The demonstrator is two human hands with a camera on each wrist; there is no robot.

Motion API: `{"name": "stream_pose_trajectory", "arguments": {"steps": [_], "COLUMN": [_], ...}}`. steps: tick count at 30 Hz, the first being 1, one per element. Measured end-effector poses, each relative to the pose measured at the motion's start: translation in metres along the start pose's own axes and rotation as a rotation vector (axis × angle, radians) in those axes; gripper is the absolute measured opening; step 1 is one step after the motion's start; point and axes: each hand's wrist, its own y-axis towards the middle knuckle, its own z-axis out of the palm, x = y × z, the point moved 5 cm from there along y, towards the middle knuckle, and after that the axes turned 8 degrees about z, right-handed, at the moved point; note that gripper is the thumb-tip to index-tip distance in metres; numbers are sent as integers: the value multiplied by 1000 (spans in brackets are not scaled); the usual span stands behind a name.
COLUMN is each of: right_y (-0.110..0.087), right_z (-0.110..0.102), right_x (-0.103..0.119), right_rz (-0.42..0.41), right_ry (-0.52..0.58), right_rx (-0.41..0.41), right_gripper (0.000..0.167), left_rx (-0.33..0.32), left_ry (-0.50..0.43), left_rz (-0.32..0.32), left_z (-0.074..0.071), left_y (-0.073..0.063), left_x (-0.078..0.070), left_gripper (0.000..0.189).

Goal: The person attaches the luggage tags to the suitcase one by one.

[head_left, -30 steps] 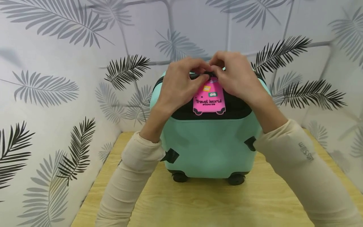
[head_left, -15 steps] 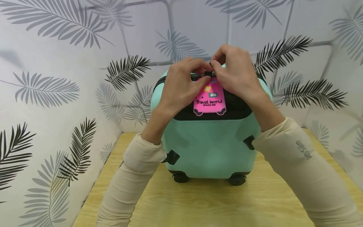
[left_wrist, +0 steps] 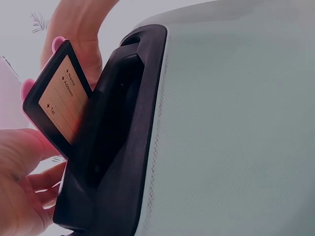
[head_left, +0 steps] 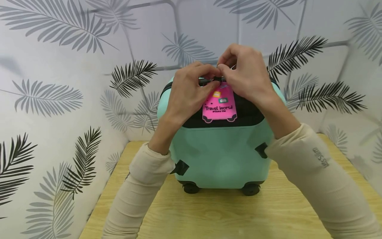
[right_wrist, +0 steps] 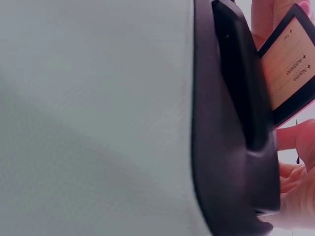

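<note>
A mint-green suitcase (head_left: 222, 156) stands upright, its black carry handle (left_wrist: 110, 118) near the top. From the handle hangs a pink luggage tag (head_left: 219, 111) printed "Travel World"; its back, with name, address and tel lines, shows in both wrist views. My left hand (head_left: 189, 91) pinches the tag's small black strap (head_left: 218, 79) at the handle between thumb and index finger. Just above, thumb and index finger of my right hand (head_left: 249, 74) pinch what looks like the strap's end. The fingertips hide most of the strap.
The suitcase stands on a light wooden table (head_left: 206, 215). Behind and beside it hangs a pale cloth (head_left: 89, 109) with a leaf print. Black wheels (head_left: 250, 189) are under the case, and black side pieces (head_left: 181, 167) stick out low on its flanks.
My right hand has risen a little, its fingertips lifting away from the handle. My left hand stays almost still at the strap. The suitcase has not visibly moved.
</note>
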Motion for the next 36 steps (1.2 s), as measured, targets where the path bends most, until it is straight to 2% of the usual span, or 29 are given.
{"name": "stream_pose_trajectory", "arguments": {"steps": [5, 13, 17, 22, 29, 36], "right_y": [2, 0, -1, -2, 0, -2], "right_z": [1, 1, 1, -1, -6, -6], "right_x": [2, 6, 7, 8, 13, 12], "right_rz": [-24, -121, -164, -199, -188, -173], "right_ry": [-2, -17, -20, -39, -52, -45], "right_rx": [-23, -67, -92, -124, -119, -124], "right_gripper": [14, 10, 9, 12, 12, 12], "left_rx": [-7, -18, -38, -92, -85, -66], "left_ry": [4, 30, 20, 38, 103, 110], "left_rz": [-13, -34, -19, 35, 36, 23], "left_z": [-2, -2, -2, -2, -2, 0], "left_y": [0, 0, 1, 0, -1, 1], "left_x": [0, 0, -2, -2, -3, -3], "left_gripper": [13, 11, 11, 6, 11, 9]}}
